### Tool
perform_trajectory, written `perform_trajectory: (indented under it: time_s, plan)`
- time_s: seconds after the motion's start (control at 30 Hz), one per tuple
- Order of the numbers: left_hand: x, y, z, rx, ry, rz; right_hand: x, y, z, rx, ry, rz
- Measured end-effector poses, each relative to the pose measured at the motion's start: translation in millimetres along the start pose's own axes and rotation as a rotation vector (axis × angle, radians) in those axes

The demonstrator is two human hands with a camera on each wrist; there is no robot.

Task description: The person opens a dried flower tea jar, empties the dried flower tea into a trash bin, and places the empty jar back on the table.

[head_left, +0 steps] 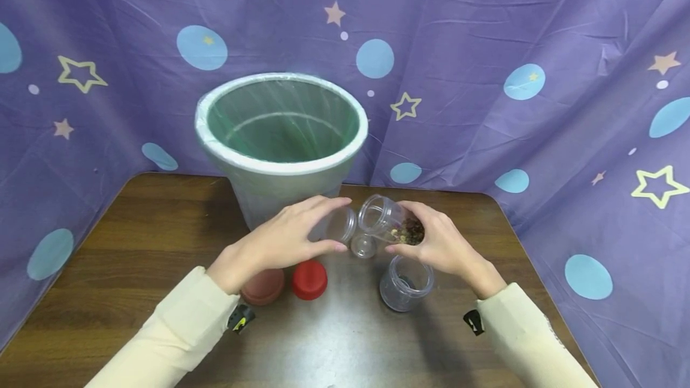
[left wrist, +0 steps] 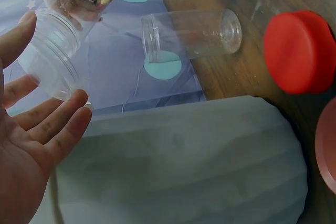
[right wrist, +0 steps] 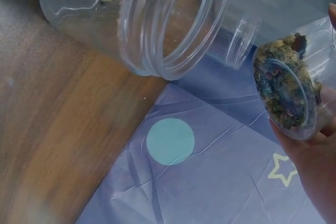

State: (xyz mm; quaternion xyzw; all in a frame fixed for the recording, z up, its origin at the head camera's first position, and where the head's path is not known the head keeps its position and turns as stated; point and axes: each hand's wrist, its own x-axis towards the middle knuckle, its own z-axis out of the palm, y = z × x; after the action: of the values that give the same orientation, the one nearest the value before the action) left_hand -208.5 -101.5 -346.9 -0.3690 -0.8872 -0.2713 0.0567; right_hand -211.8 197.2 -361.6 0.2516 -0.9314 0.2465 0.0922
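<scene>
My left hand [head_left: 283, 235] grips a clear plastic jar [head_left: 342, 225] between thumb and fingers, its mouth turned to the right. Facing it, a second clear jar [head_left: 384, 218] lies tipped in my right hand [head_left: 439, 237], its mouth toward the first. Dark and yellowish dried bits [right wrist: 286, 85] are gathered at the bottom end of that second jar. In the left wrist view the two rims are close together, and the left jar [left wrist: 50, 69] looks empty. Below the hands stand a slim clear jar [left wrist: 194, 35] and a wider clear jar [head_left: 405, 286] without a lid.
Behind the left hand rises a large pale bin [head_left: 283, 167] lined with thin plastic. A red lid [head_left: 309, 280] and a pinkish lid [head_left: 263, 287] lie on the brown wooden table [head_left: 334, 346]. Purple patterned cloth [head_left: 458, 76] hangs around the table's back and sides.
</scene>
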Motion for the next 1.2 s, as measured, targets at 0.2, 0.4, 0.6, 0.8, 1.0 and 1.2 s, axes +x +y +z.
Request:
perform_trajectory:
  time_s: [0.2,0.4,0.6,0.8,1.0,1.2]
  plan:
    - [-4.5,-4.5,-3.0,0.036,-0.024,-0.001,-1.8,2.1,-1.3,-0.008,-0.001,0.021]
    - [-6.9,-8.2,-5.6,0.074,-0.055,-0.011,-2.1,2.2,-3.5,-0.025,0.002,0.030]
    - [-9.2,-11.5,-6.2,0.101,-0.063,0.005,-2.4,2.2,-4.8,-0.025,-0.002,0.036]
    - [-14.2,-16.5,-6.9,0.110,-0.073,-0.003,-2.7,3.1,-4.4,-0.023,-0.003,0.037]
    - [-22.1,-24.9,-9.2,0.124,-0.078,-0.019,-3.1,3.5,-3.6,-0.018,0.000,0.039]
    - [-32.0,-34.7,-11.5,0.138,-0.093,-0.026,-4.2,5.1,-2.3,-0.017,0.005,0.034]
